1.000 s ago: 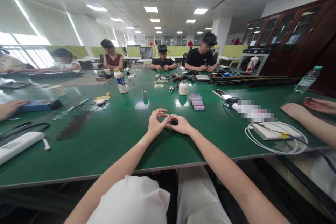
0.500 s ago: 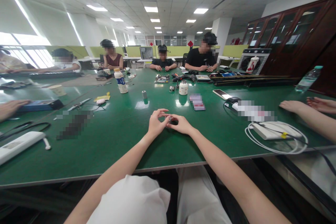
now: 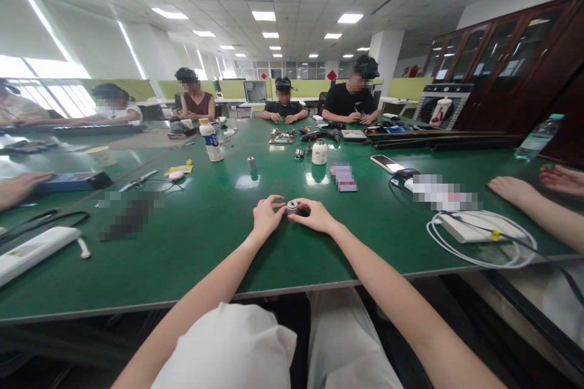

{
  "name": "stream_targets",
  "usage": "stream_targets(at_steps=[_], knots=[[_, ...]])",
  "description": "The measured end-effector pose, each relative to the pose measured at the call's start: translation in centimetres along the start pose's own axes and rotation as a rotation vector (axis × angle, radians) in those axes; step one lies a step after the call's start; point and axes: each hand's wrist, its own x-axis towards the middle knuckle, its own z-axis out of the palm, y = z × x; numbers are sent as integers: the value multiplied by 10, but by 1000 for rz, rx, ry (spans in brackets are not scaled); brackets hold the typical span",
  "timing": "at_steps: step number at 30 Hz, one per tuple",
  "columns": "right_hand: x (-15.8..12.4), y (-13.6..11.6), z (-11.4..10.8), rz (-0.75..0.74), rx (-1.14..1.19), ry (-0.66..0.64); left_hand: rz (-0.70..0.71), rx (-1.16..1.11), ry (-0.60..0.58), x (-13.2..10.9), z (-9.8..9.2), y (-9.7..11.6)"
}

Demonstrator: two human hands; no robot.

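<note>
- Because the left hand is parted, with its thumb and fingertips just beside the metal cylinder, a stray nudge from them could tip or turn it; contact there cannot be told.
- The metal cylinder seems upright, its dark-marked end up, at about three o'clock from the left hand and nine o'clock from the right hand; whether it rests on the green table is hidden.
- The right hand appears to pinch it between thumb and forefinger; smooth metal could slip out if that pinch slackened or pressed unevenly.
</note>
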Motion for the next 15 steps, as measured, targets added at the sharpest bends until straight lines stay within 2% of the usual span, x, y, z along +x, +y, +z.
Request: stream_targets(at_steps=[6,11,15], knots=[[0,-3,-1,-20,-19,7,67,9,-9,-1,4,-11],[0,-6,-2,-34,-48,22,35,68,38,-4,4,-4],[-1,-7,-2,-38,-29,28,18,91,105,-3,-1,11]])
